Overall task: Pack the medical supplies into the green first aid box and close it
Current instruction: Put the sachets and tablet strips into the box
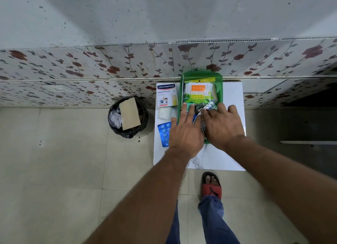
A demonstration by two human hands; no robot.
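Note:
The green first aid box (pixel 220 83) stands open on a small white table (pixel 233 97). Inside lies a packet of cotton swabs (pixel 199 90) with an orange label. My left hand (pixel 186 130) rests flat over the box's near left part, fingers spread. My right hand (pixel 221 125) presses down on a crinkled silver foil pack (pixel 209 107) in the box. Left of the box lie a Hansaplast plaster box (pixel 166 95), a white gauze roll (pixel 164 113) and a blue blister strip of pills (pixel 164 134).
A black bin (pixel 127 116) with a brown cardboard piece stands on the floor left of the table. A floral-tiled wall rises right behind the table. My foot in a red sandal (pixel 211 187) is just before the table's front edge.

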